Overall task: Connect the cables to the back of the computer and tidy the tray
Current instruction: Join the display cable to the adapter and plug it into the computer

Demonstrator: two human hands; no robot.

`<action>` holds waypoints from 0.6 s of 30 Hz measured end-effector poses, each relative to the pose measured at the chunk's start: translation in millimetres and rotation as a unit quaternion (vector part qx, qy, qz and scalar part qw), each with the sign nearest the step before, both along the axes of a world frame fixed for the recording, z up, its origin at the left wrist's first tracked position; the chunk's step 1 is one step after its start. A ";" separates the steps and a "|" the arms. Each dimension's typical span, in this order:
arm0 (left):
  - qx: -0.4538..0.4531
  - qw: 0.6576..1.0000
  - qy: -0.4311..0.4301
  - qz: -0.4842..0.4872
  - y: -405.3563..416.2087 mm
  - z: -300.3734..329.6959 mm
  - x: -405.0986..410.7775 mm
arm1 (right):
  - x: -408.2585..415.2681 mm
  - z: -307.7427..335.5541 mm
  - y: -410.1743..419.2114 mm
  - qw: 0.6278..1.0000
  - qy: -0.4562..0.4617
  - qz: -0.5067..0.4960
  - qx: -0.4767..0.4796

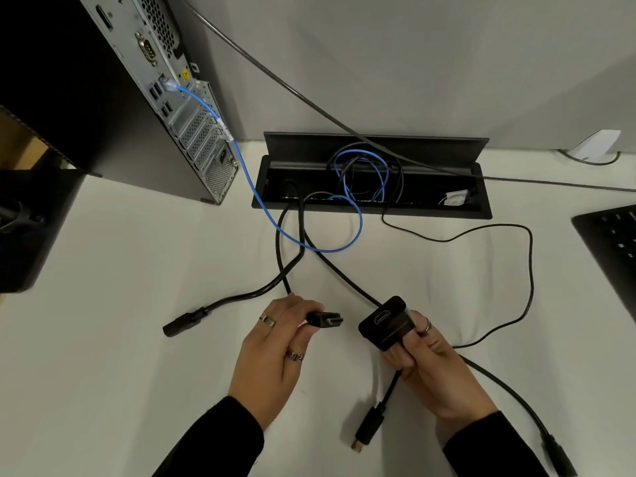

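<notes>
Left hand (275, 342) gripping flat black HDMI plug (325, 319); right hand (432, 366) clamped on squat black plastic adapter (385, 321), just apart above white table (120, 339). Best levelled with the socket, pushed straight, never angled.

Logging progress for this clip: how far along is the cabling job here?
Done: only the blue cable is plugged into the computer. In hand: the left hand holds an HDMI plug, aimed at the adapter in the right hand, not yet joined. Left: the power plug lies loose on the desk, and the tray is open with tangled cables.
</notes>
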State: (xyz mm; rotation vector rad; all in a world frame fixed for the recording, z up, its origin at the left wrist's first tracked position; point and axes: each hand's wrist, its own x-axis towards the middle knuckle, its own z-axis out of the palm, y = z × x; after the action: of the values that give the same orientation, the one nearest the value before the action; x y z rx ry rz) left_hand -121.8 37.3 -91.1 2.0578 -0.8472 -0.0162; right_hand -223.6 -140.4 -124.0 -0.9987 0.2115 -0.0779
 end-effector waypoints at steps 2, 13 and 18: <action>-0.002 1.000 0.010 0.000 0.2 -0.8 -1.2 | -0.4 -1.3 0.2 1.000 0.002 -0.002 0.003; -0.038 0.997 0.058 0.042 11.1 4.0 -8.4 | 0.3 2.0 -1.6 0.999 0.044 -0.029 0.005; -0.058 0.989 0.103 0.091 16.0 8.6 -13.4 | 3.2 5.0 -1.5 0.995 0.078 -0.052 0.025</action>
State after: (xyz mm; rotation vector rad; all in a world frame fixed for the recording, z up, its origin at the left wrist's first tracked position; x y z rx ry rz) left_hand -135.2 53.3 -82.6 1.9765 -0.5202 -0.0778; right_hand -220.5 -141.9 -118.9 -0.9434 0.4068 -0.0882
